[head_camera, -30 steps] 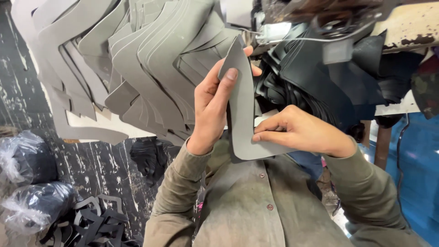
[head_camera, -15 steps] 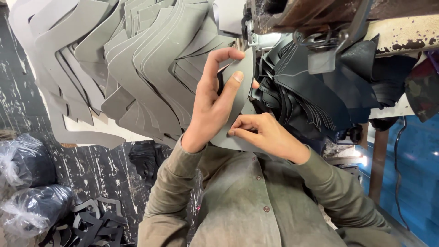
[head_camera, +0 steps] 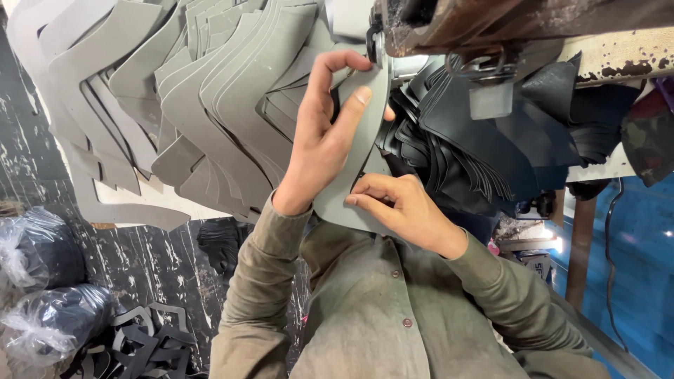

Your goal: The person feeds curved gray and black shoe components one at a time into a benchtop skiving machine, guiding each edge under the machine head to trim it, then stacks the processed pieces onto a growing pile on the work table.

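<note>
Wearing an olive shirt (head_camera: pixel 379 316), the person fills the lower middle of the frame, both sleeves reaching up toward the centre. The right hand (head_camera: pixel 404 210), just right of centre, pinches the lower end of a curved grey cut piece (head_camera: pixel 365 140), its grip closed on the edge with fingertips pressed against the material. The left hand (head_camera: pixel 323 133), a little higher and to the left, has its grip closed on the same piece, thumb laid along its face and fingers curled behind its upper edge. The piece stands nearly upright in the centre, its top end touching the metal machine part (head_camera: pixel 382 42) at the upper middle. Behind the left hand, a fanned stack of grey cut pieces (head_camera: pixel 196 91) covers the worktop across the upper left. To the right of centre lies a stack of black cut pieces (head_camera: pixel 477 140). At the lower left, 2 clear bags (head_camera: pixel 42 281) of dark material sit beside loose black offcuts (head_camera: pixel 151 344) on the floor.
</note>
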